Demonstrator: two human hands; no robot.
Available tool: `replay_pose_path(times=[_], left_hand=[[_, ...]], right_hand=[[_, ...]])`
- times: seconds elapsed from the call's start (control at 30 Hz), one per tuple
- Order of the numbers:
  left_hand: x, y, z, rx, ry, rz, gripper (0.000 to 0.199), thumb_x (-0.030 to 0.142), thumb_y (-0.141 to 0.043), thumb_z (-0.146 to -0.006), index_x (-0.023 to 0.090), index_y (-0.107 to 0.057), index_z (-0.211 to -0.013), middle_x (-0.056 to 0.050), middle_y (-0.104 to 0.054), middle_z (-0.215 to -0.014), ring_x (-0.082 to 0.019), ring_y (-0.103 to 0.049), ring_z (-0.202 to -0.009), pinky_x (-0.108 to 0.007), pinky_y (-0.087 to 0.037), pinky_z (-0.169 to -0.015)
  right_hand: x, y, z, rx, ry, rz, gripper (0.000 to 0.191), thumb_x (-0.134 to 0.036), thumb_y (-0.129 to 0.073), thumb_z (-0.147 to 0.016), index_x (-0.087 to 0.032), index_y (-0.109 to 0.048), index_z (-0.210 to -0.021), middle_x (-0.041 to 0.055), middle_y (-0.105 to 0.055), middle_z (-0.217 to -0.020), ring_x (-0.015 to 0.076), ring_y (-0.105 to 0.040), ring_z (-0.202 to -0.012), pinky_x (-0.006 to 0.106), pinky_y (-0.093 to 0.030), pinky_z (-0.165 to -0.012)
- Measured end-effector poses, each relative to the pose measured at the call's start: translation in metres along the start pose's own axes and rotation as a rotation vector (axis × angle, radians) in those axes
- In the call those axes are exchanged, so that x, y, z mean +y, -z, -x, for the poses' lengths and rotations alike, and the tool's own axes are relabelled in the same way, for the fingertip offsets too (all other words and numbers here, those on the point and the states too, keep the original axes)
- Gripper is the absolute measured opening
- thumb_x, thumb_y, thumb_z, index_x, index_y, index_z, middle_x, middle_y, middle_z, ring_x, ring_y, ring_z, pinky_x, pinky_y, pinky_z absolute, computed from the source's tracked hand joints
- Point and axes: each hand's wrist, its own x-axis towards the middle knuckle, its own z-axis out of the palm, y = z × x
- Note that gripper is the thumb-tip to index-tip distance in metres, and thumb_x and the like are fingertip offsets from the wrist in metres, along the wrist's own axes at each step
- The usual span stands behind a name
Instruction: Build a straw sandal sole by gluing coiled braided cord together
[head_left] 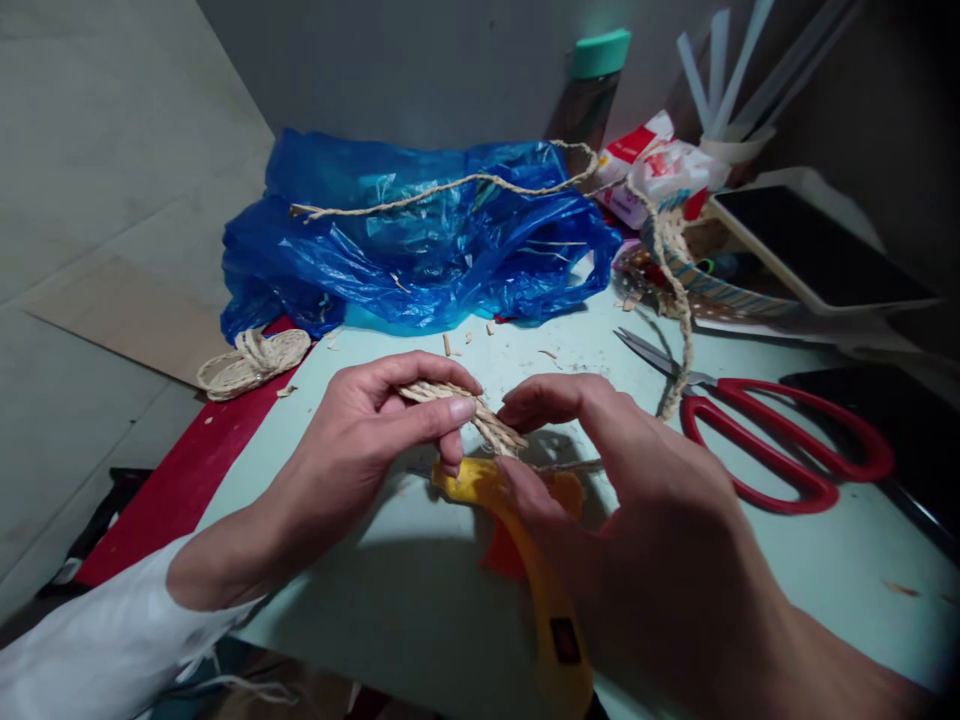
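Right hand [645, 500] fills the foreground, fingers curled in, thumb and forefinger closing on the near end of the braid [469, 415]. Left hand [382, 430] comes in from a white sleeve [97, 640] and pinches the other end of that same straw-coloured braid between thumb and fingers, so the piece sits held just above the table [750, 600], between the two hands. Directly under them lies a yellow glue gun [544, 590], its body running toward the camera, partly hidden by the right hand.

Off to the right, red scissors [780, 445] lie flat, blades open and pointing toward the bag. A long cord [679, 300] snakes down from the clutter at the back, crossing the scissors. Behind the hands sits a crumpled blue bag [420, 240], with another stretch of cord draped over its top. A small woven coil [251, 362] rests at the table's left edge. Back right, a tablet [817, 250] leans dark, near a bottle [592, 90] with a green cap. Straw scraps dot the surface.
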Motion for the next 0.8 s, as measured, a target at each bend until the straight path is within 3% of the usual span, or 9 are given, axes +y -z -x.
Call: replay_pose_path(times=[0.4, 0.63, 0.8], left_hand=[[-0.0006, 0.0025, -0.0011, -0.019, 0.010, 0.031, 0.015, 0.032, -0.073, -0.086, 0.021, -0.071, -0.097, 0.003, -0.064, -0.059, -0.011, -0.057, -0.058, -0.023, -0.049, -0.060], [-0.0014, 0.0054, -0.0034, -0.061, -0.038, -0.011, 0.013, 0.032, -0.070, -0.088, 0.022, -0.070, -0.096, 0.002, -0.063, -0.060, -0.013, -0.056, -0.059, -0.025, -0.049, -0.059], [-0.0006, 0.0092, -0.0062, -0.124, -0.028, 0.022, 0.014, 0.032, -0.067, -0.090, 0.024, -0.068, -0.101, 0.002, -0.062, -0.061, -0.013, -0.055, -0.059, -0.024, -0.047, -0.058]], right_hand=[[0.0029, -0.0040, 0.0003, -0.031, 0.131, 0.129, 0.010, -0.012, -0.058, -0.087, -0.016, -0.058, -0.096, 0.0020, -0.067, -0.086, 0.0182, -0.059, -0.078, 0.034, -0.043, -0.074], [0.0043, -0.0019, -0.0004, -0.036, 0.176, 0.072, 0.016, -0.008, -0.056, -0.086, -0.019, -0.057, -0.097, 0.0002, -0.066, -0.083, 0.0167, -0.058, -0.074, 0.033, -0.041, -0.074], [0.0048, 0.0028, 0.0019, -0.047, 0.159, 0.042, 0.007, -0.012, -0.056, -0.091, -0.018, -0.058, -0.094, 0.0006, -0.065, -0.082, 0.0156, -0.058, -0.075, 0.031, -0.042, -0.073]])
